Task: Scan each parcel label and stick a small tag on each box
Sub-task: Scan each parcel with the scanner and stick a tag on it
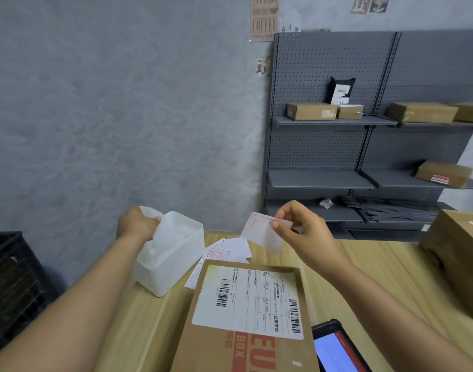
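A brown cardboard parcel (219, 347) lies on the wooden table (364, 267) in front of me, its white shipping label (248, 299) with barcodes facing up. My right hand (302, 234) pinches a small translucent tag with a red square print (259, 229), held in the air above the parcel's far end. My left hand (136, 224) holds a white strip of backing paper (150, 212) over the rim of a white plastic bin (173, 251). Loose tag sheets (227, 253) lie between the bin and the parcel.
A phone with a lit screen (337, 347) lies at the parcel's right. A large cardboard box (461, 253) stands at the table's right edge. A black crate (12, 285) sits at the left. Grey shelves (332, 120) behind hold several parcels.
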{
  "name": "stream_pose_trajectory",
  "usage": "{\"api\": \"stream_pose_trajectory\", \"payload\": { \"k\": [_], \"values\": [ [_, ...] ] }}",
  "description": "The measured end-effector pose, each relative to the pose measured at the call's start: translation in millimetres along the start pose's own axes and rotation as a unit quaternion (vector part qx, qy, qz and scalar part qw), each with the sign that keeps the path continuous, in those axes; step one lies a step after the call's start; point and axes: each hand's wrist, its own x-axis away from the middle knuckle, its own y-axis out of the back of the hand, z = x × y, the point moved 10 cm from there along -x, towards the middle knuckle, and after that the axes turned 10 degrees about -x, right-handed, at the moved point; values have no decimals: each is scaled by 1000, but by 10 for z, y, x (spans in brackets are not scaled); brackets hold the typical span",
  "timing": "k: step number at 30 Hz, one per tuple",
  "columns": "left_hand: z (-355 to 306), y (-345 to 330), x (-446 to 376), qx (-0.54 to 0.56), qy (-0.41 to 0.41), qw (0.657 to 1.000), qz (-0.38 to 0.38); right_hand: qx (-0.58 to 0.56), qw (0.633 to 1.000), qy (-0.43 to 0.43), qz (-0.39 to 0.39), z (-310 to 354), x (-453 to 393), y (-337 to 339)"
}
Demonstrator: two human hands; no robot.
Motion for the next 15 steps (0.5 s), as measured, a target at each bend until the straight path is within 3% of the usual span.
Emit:
{"api": "stream_pose_trajectory", "payload": {
  "k": [4, 8, 11, 13, 15],
  "values": [
    [-88, -172, 35, -110, -58, 991, 57, -36, 998, -53, 26, -89, 4, -91],
    [-406, -101, 239, -214, -131, 968, 9, -60, 989, -111, 73, -140, 20, -264],
    [-813, 0, 584, -130, -220, 967, -10, -67, 988, -117, 70, -104, 41, -306],
    [-1003, -47, 869, -4, -232, 969, 83, -69, 989, -115, 63, -58, 52, -300],
    [-1116, -148, 1218, 108, -213, 947, 215, -82, 989, -113, 51, -17, 71, -284]
  ]
}}
